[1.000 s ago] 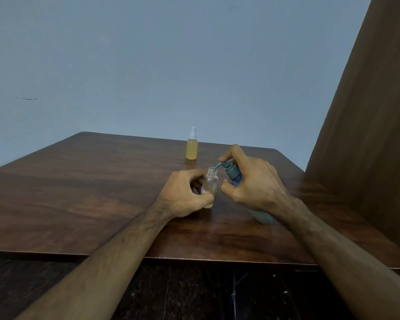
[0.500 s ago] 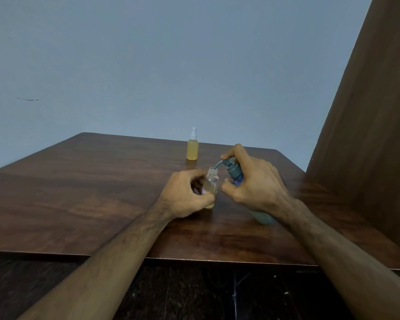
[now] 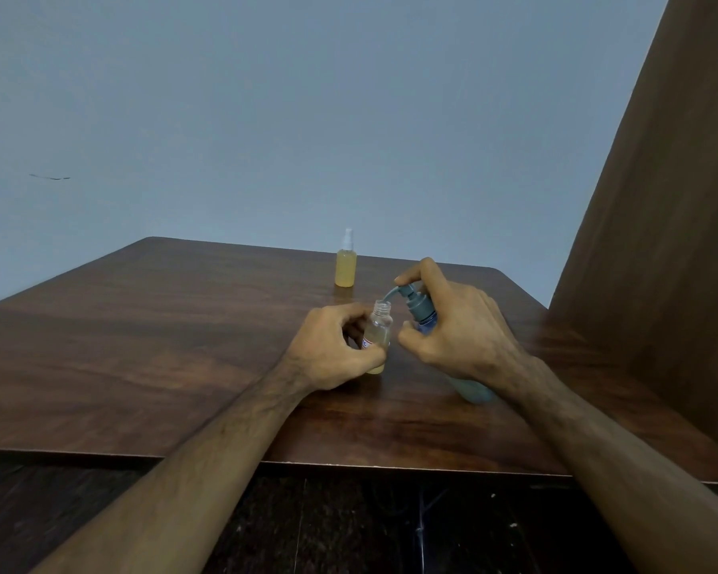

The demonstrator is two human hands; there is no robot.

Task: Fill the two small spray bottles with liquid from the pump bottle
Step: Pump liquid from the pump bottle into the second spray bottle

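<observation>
Both hands grip: left hand upright open bottle, right hand tilted pump bottle.

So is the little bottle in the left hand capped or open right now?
Open. The small bottle in the left hand shows a bare threaded neck, with the pump bottle spout over its mouth.

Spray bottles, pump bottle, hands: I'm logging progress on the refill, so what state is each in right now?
Far spray bottle: capped, upright, nearly full of yellow liquid.
Near spray bottle: uncapped, some yellow liquid at its bottom.
Pump bottle: tilted, spout at the near bottle's mouth.
Left hand: grips the near spray bottle.
Right hand: holds the pump bottle, forefinger on the pump head.
</observation>
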